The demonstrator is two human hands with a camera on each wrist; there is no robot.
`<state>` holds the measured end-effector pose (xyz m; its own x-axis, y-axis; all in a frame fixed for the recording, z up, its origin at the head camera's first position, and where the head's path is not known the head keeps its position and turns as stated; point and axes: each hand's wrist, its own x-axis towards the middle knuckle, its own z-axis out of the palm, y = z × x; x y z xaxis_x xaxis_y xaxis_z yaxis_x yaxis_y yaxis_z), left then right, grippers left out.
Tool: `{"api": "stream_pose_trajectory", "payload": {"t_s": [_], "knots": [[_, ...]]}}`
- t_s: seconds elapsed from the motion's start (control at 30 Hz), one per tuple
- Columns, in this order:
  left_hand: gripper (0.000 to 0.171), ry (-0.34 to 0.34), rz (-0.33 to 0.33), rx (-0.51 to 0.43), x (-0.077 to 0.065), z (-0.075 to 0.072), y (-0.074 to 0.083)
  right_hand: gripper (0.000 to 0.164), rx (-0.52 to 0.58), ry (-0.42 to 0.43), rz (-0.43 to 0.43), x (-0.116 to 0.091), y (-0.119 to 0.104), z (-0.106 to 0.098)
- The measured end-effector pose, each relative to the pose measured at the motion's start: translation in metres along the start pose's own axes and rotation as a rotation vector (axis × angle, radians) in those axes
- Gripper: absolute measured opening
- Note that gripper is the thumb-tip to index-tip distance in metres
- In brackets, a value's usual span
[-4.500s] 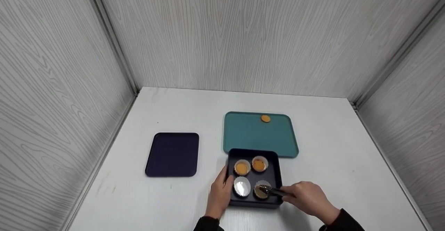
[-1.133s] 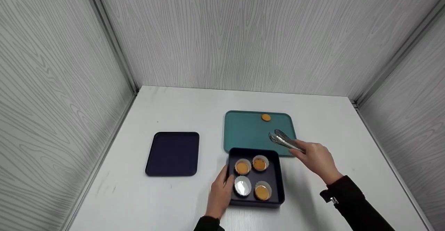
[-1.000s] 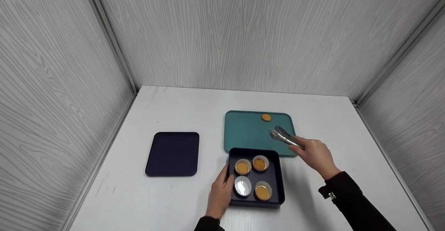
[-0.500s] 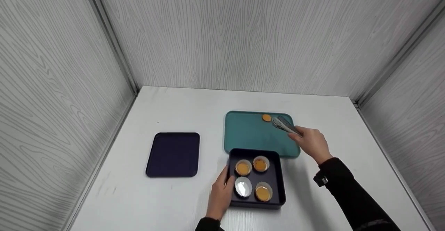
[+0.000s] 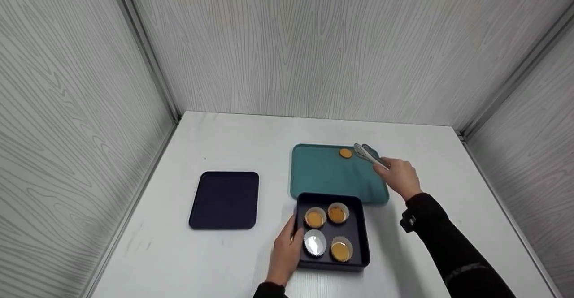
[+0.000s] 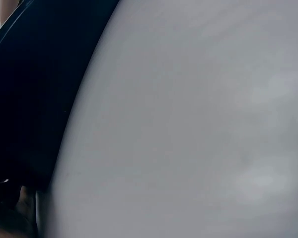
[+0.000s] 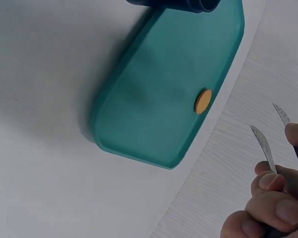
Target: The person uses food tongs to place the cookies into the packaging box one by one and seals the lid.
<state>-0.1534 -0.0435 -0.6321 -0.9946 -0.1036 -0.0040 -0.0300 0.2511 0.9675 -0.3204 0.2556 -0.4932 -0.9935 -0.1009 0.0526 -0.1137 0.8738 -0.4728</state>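
My left hand (image 5: 283,249) holds the left side of a dark square baking pan (image 5: 356,231). Inside stand several fluted cups: three hold round orange cookies, while the front left cup (image 5: 315,243) shows only its shiny silver bottom. My right hand (image 5: 401,177) grips metal tongs (image 5: 362,152) with perforated tips. Those tips are spread apart, just right of an orange cookie (image 5: 345,153) near the far rim of a teal tray (image 5: 316,172). In the right wrist view, nothing is between the tong tips. The left wrist view has mostly the pan's dark side (image 6: 35,99).
A dark, flat square tray (image 5: 224,199) lies on the white table (image 5: 251,141) to the left. The baking pan overlaps the teal tray's near edge in the head view. Pale wood-grained walls (image 5: 287,56) enclose the table at the back and both sides.
My right hand has carried the tongs from the front right cup, over the teal tray, to beside its cookie. My left hand has stayed at the pan.
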Motion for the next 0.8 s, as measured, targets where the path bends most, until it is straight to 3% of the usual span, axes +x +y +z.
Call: {"api": "stream_pose_trajectory", "payload": {"t_s": [0.8], "knots": [[0.055,-0.006,-0.013,-0.013,0.001,-0.001,-0.002,0.048,-0.002,-0.029,0.038,0.033,0.002,0.03]]}}
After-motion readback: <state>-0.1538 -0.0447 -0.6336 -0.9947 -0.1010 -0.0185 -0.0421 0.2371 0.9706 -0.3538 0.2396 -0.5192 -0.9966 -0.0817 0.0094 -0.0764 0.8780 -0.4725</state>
